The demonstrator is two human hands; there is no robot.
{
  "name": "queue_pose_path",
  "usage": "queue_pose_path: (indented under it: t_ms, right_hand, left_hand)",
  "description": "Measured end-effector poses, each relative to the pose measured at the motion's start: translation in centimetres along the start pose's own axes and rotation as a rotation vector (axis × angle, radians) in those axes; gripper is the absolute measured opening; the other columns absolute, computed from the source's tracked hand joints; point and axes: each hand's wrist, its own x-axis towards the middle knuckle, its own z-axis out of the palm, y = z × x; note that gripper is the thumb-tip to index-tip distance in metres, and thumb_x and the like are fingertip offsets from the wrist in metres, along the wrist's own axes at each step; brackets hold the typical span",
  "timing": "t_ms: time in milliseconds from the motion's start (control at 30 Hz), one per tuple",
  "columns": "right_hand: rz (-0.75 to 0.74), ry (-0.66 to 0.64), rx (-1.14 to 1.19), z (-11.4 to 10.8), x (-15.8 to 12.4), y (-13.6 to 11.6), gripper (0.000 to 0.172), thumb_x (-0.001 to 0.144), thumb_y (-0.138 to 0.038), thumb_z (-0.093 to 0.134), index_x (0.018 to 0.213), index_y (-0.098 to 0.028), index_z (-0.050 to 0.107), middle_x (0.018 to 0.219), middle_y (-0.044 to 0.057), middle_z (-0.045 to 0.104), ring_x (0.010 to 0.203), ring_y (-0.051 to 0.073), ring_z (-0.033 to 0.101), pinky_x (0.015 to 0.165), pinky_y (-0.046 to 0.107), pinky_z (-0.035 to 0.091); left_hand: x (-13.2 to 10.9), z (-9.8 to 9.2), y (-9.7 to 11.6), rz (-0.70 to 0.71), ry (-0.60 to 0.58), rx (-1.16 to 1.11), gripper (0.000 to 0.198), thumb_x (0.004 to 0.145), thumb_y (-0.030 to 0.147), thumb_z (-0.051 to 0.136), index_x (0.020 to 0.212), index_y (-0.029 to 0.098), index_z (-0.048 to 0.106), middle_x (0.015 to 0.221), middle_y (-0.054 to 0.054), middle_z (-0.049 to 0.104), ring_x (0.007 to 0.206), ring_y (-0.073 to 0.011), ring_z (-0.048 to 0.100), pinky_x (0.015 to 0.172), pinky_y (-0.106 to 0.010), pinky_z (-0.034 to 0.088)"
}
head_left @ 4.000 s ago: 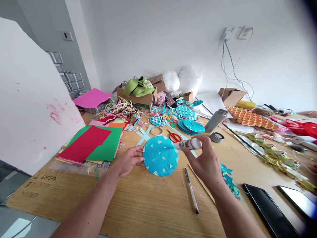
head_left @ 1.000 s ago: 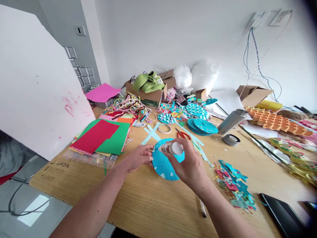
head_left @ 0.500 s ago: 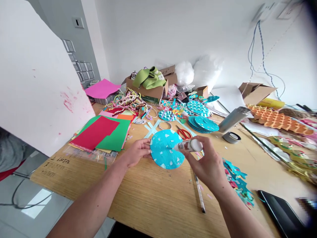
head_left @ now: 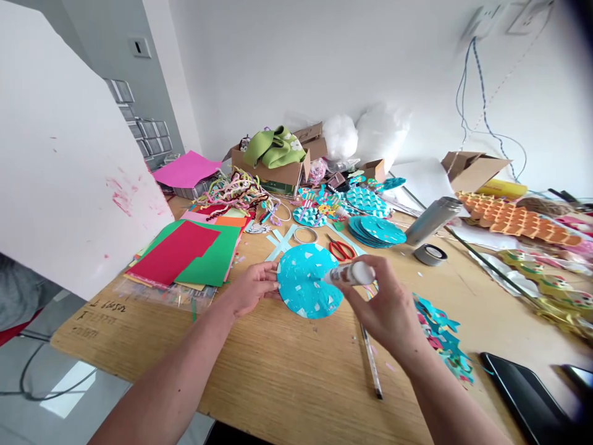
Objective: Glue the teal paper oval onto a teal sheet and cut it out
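A round blue paper disc (head_left: 303,290) with white patches is held over the table by my left hand (head_left: 257,287), whose fingers grip its left edge. My right hand (head_left: 386,303) is closed around a white glue bottle (head_left: 352,274), tilted so its tip points left at the disc's middle. Whether the tip touches the disc I cannot tell. Just behind the disc lie red-handled scissors (head_left: 341,248) and a roll of clear tape (head_left: 306,235). A stack of similar blue discs (head_left: 376,231) sits farther back. Beneath my right hand a pen (head_left: 372,364) lies on the table.
Coloured paper sheets (head_left: 173,250) lie at left beside a white board (head_left: 78,167). To the right are a metal flask (head_left: 433,220), a dark tape roll (head_left: 430,254), blue paper cutouts (head_left: 440,327) and a black phone (head_left: 523,395). Boxes and craft supplies line the wall.
The view has shifted slightly, so most things sit a little farther left. Both hands keep their hold on the disc and bottle, with hardly any change between them.
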Motion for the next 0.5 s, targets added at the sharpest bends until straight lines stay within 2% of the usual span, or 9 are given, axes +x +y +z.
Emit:
queue_pose_path:
  t_ms: [167, 267, 400, 500]
  right_hand:
    - [-0.025, -0.018, 0.049, 0.6, 0.5, -0.7, 0.032, 0.081, -0.034, 0.065, 0.104, -0.022, 0.046, 0.087, 0.005, 0.066, 0.074, 0.020, 0.065, 0.064, 0.030, 0.048]
    - [-0.077, -0.128, 0.080, 0.6, 0.6, -0.5, 0.028, 0.082, -0.033, 0.063, 0.103, -0.022, 0.047, 0.086, 0.005, 0.066, 0.072, 0.020, 0.064, 0.062, 0.029, 0.048]
    - [0.008, -0.035, 0.024, 0.1, 0.3, 0.5, 0.031, 0.081, -0.036, 0.063, 0.103, -0.022, 0.047, 0.085, 0.005, 0.067, 0.070, 0.021, 0.065, 0.061, 0.030, 0.047]
    - [-0.002, -0.113, 0.033, -0.4, -0.1, 1.0, 0.030, 0.082, -0.037, 0.063, 0.103, -0.022, 0.048, 0.086, 0.006, 0.068, 0.071, 0.022, 0.065, 0.061, 0.031, 0.048]
  left_hand:
    - [0.0, -0.1, -0.2, -0.008, -0.012, 0.036, 0.041, 0.069, 0.029, 0.076, 0.105, 0.012, 0.064, 0.088, -0.011, 0.072, 0.077, -0.0209, 0.068, 0.070, -0.034, 0.053]
    - [-0.1, -0.1, 0.0, -0.009, 0.001, 0.038, 0.041, 0.069, 0.027, 0.076, 0.104, 0.012, 0.064, 0.087, -0.011, 0.071, 0.078, -0.0212, 0.068, 0.071, -0.034, 0.053]
    - [-0.2, -0.2, 0.3, 0.002, 0.032, 0.019, 0.041, 0.067, 0.024, 0.076, 0.104, 0.012, 0.064, 0.091, -0.010, 0.071, 0.077, -0.0203, 0.068, 0.071, -0.033, 0.054]
    - [-0.1, -0.2, 0.4, -0.003, 0.023, 0.010, 0.042, 0.067, 0.024, 0.076, 0.105, 0.012, 0.064, 0.090, -0.010, 0.072, 0.075, -0.0199, 0.068, 0.071, -0.034, 0.054]
